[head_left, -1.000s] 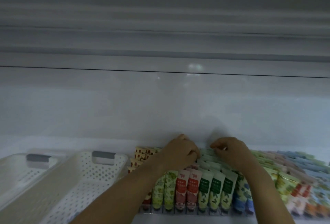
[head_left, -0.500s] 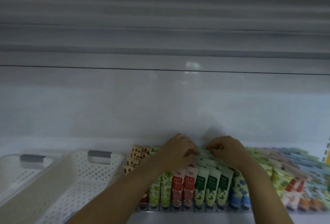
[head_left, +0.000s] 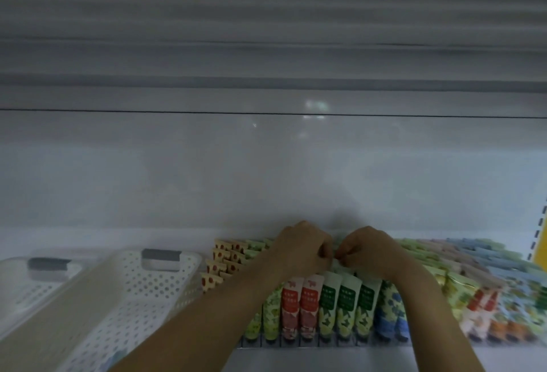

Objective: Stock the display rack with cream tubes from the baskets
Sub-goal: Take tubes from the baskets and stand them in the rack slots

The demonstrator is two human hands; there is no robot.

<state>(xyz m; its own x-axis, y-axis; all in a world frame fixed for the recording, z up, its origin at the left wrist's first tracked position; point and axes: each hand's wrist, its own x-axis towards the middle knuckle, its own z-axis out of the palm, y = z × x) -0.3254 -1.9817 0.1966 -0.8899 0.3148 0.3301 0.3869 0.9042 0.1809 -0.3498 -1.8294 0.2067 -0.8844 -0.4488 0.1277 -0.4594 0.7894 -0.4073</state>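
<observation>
The display rack (head_left: 325, 342) holds tight rows of cream tubes standing on end: green-label tubes (head_left: 344, 303), red ones (head_left: 299, 303), blue ones (head_left: 387, 318) and more colours to the right. My left hand (head_left: 299, 248) and my right hand (head_left: 370, 250) are curled side by side over the back of the green rows, knuckles almost touching. Their fingertips pinch the tops of tubes there. The held tubes are mostly hidden under the fingers.
A white perforated basket (head_left: 124, 297) with a grey handle sits left of the rack, a second one (head_left: 17, 282) beyond it. A white back panel rises just behind the hands. A yellow strip (head_left: 540, 241) marks the right edge.
Both hands have drawn closer together over the green rows, the gap between them nearly gone. The tubes and baskets stay where they were.
</observation>
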